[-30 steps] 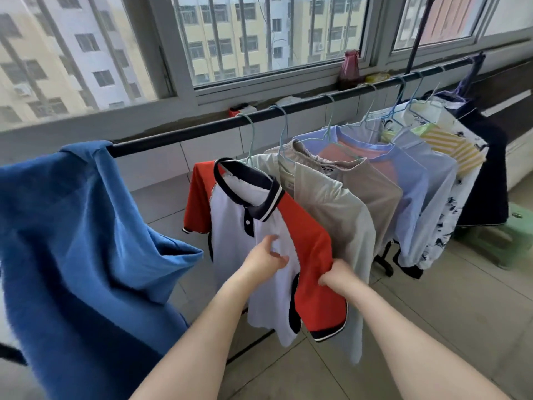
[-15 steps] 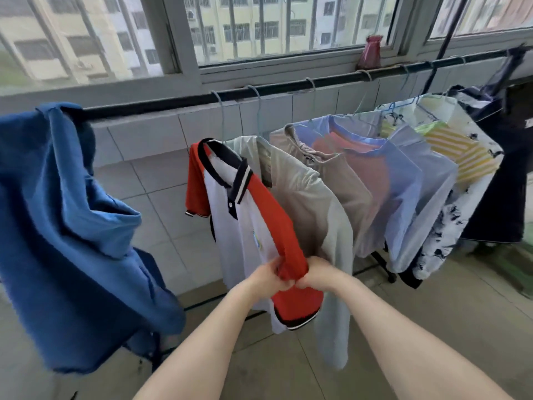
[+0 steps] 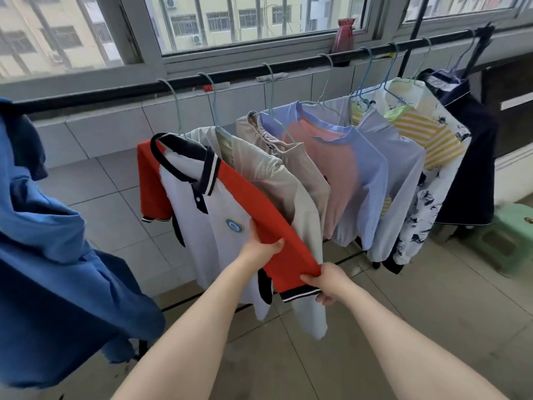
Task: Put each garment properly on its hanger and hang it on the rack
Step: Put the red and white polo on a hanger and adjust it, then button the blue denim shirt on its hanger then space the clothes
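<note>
A white polo shirt (image 3: 207, 220) with red sleeves and a navy collar hangs on a pale hanger (image 3: 173, 108) from the black rack bar (image 3: 230, 76). My left hand (image 3: 259, 246) grips the red sleeve near the chest. My right hand (image 3: 328, 284) pinches the same sleeve at its striped cuff and holds it stretched out toward me. Behind it hang a beige shirt (image 3: 277, 180), a pink and lilac top (image 3: 346, 174) and several more garments. A blue garment (image 3: 52, 255) is draped over the bar at the left, with no hanger visible.
A green plastic stool (image 3: 510, 241) stands on the tiled floor at the right. A dark garment (image 3: 473, 157) ends the row near the rack's upright. A red vase (image 3: 343, 36) sits on the window sill behind the bar.
The red sleeve was bunched between both hands; now it is pulled out straight, my right hand at the cuff and my left higher up. The view has shifted left.
</note>
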`<state>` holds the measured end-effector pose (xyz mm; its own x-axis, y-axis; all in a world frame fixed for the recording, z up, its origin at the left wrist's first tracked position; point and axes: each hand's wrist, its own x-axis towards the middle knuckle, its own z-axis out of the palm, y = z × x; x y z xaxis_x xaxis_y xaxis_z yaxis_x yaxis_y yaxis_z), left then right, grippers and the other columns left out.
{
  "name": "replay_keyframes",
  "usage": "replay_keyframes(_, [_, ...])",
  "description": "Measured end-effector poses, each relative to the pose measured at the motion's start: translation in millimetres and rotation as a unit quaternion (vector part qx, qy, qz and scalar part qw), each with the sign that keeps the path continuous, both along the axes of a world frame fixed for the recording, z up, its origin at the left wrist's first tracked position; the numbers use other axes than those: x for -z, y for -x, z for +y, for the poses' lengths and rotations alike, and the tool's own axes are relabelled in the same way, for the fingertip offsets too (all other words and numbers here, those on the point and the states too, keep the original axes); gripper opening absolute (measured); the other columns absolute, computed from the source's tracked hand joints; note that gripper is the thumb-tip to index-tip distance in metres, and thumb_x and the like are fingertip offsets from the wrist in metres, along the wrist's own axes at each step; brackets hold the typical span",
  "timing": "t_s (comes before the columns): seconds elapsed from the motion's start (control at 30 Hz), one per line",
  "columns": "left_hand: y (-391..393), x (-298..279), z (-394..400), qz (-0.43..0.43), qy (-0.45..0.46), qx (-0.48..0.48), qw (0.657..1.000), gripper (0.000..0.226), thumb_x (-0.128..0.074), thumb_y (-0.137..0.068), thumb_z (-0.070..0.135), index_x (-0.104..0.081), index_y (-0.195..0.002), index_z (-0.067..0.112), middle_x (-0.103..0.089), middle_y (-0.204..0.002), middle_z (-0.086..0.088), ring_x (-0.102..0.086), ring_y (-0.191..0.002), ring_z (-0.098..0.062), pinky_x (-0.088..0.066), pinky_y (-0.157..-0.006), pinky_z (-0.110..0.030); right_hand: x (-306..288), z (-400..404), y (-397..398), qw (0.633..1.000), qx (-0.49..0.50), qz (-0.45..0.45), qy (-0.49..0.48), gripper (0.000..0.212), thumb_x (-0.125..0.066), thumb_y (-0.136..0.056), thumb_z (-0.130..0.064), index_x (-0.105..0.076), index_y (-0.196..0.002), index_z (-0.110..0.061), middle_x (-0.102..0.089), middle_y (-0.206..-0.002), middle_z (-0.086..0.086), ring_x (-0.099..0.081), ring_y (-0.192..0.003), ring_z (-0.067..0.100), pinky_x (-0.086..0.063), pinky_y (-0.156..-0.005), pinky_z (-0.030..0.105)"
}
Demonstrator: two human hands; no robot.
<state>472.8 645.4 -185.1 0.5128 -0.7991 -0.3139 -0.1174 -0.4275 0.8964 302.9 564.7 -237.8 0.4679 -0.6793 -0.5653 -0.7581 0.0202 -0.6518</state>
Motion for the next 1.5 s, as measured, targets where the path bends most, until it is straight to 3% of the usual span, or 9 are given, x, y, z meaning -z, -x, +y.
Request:
replay_keyframes(0.17, [-4, 2, -2, -0.036, -0.061, 0.044, 0.997, 0.101, -0.071, -0.087, 0.029, 0.004, -0.156, 0.029, -0.032, -0.157, 0.004, -0.049, -0.131, -0.023, -0.044, -0.107, -0.038, -3, 1, -14, 0.985, -0.078, 0.153, -0.004, 0.035, -0.054, -0.098, -0.031, -0.051, -0.118, -0.002, -0.064, -0.099, 0.015, -0.066, -0.080, 0.026, -0.058, -0.078, 0.039])
replay_keyframes(0.33, [-14, -6, 9, -0.081, -0.063, 0.011, 0.995, 0.068, -0.065, -0.091, 0.022, -0.031, -0.151, 0.023, -0.056, -0.134, -0.005, -0.058, -0.118, -0.023, -0.049, -0.098, -0.034, -29, 17, -34, 0.902, -0.216, 0.346, -0.140, 0.057, -0.045, -0.100, -0.046, -0.057, -0.119, 0.006, -0.061, -0.130, 0.017, -0.063, -0.114, 0.028, -0.050, -0.096, 0.038])
replay_keyframes(0.5, [-41, -31, 46, -0.141, 0.009, -0.119, 0.983, 0.028, -0.057, -0.094, 0.015, -0.063, -0.121, 0.016, -0.068, -0.106, -0.003, -0.062, -0.091, -0.016, -0.046, -0.066, -0.021, -77, 40, -111, 0.977, -0.206, 0.047, -0.010, 0.024, -0.050, -0.097, -0.029, -0.060, -0.086, -0.011, -0.067, -0.077, 0.006, -0.062, -0.058, 0.017, -0.053, -0.063, 0.032])
replay_keyframes(0.63, [-68, -60, 94, -0.222, 0.109, -0.215, 0.945, 0.015, -0.054, -0.097, 0.017, -0.068, -0.101, 0.018, -0.067, -0.091, 0.006, -0.063, -0.089, -0.013, -0.050, -0.075, -0.023, -130, 69, -166, 0.954, -0.175, -0.238, 0.052, 0.010, -0.058, -0.094, -0.021, -0.065, -0.096, -0.015, -0.068, -0.082, 0.005, -0.065, -0.067, 0.015, -0.056, -0.063, 0.033])
replay_keyframes(0.83, [-102, -102, 171, -0.344, 0.182, -0.313, 0.866, 0.039, -0.052, -0.099, 0.038, -0.070, -0.071, 0.017, -0.062, -0.057, 0.004, -0.056, -0.058, -0.015, -0.042, -0.057, -0.029, -187, 123, -237, 0.884, -0.205, -0.412, 0.086, 0.039, -0.062, -0.094, -0.035, -0.056, -0.126, -0.015, -0.065, -0.103, -0.004, -0.064, -0.095, 0.012, -0.055, -0.079, 0.029])
replay_keyframes(0.97, [-117, -108, 218, -0.389, 0.163, -0.220, 0.879, 0.050, -0.051, -0.091, 0.044, -0.053, -0.056, 0.008, -0.044, -0.045, 0.001, -0.040, -0.045, -0.016, -0.036, -0.050, -0.036, -220, 167, -270, 0.866, -0.255, -0.429, 0.031, 0.057, -0.060, -0.091, -0.048, -0.047, -0.139, -0.021, -0.060, -0.122, -0.003, -0.058, -0.108, 0.007, -0.046, -0.089, 0.024])
replay_keyframes(1.13, [-153, -139, 258, -0.273, -0.118, -0.023, 0.955, 0.029, -0.058, -0.084, 0.034, -0.061, -0.066, 0.011, -0.059, -0.066, -0.006, -0.052, -0.058, -0.013, -0.050, -0.064, -0.033, -241, 209, -307, 0.862, -0.253, -0.437, 0.035, 0.045, -0.071, -0.086, -0.042, -0.061, -0.122, -0.017, -0.069, -0.113, -0.003, -0.066, -0.102, 0.010, -0.052, -0.096, 0.035])
replay_keyframes(1.3, [-196, -174, 309, -0.199, 0.068, -0.179, 0.961, 0.018, -0.061, -0.070, 0.017, -0.066, -0.067, 0.001, -0.055, -0.060, -0.006, -0.050, -0.059, -0.015, -0.044, -0.062, -0.033, -267, 220, -327, 0.868, -0.211, -0.447, 0.041, 0.041, -0.070, -0.083, -0.050, -0.061, -0.104, -0.016, -0.069, -0.098, -0.003, -0.066, -0.092, 0.013, -0.053, -0.076, 0.027])
replay_keyframes(1.5, [-247, -195, 312, -0.248, 0.191, -0.377, 0.872, 0.026, -0.060, -0.096, 0.026, -0.058, -0.120, 0.018, -0.060, -0.108, 0.004, -0.058, -0.100, -0.013, -0.042, -0.076, -0.018, -284, 220, -346, 0.858, -0.231, -0.434, 0.149, 0.029, -0.046, -0.079, 0.009, -0.057, -0.102, -0.005, -0.060, -0.083, 0.005, -0.057, -0.072, 0.017, -0.045, -0.055, 0.026])
